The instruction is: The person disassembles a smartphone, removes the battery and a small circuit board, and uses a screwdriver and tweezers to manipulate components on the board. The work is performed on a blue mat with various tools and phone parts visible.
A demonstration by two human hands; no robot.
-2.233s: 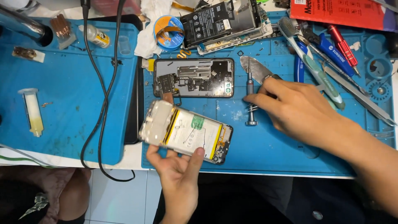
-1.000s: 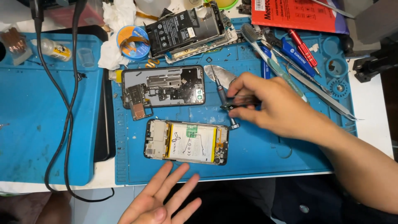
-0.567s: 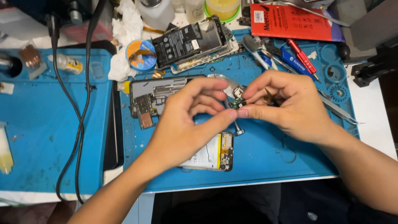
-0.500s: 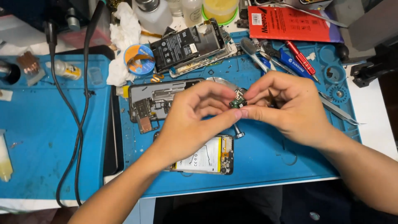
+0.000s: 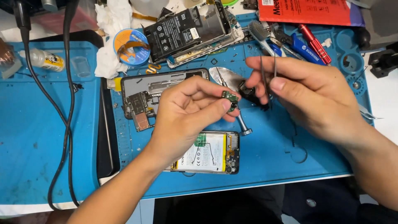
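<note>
Above the blue mat (image 5: 269, 161), we pinch 1 small green board (image 5: 229, 98) in our left hand (image 5: 188, 110); our right hand (image 5: 311, 93) grips tweezers (image 5: 267, 70). A slip could drop it among clutter.

- A red flat package (image 5: 309, 10) with pale lettering is seen at the far right edge of the blue work mat (image 5: 269, 161).
- A white rectangular label (image 5: 204, 152), edged in yellow, is carried on the battery of the opened phone at the mat's near edge.
- A black battery (image 5: 174, 35) with white print is set at the mat's far edge.
- A small white bottle with a yellow label (image 5: 45, 60) lies left of the mat.
</note>
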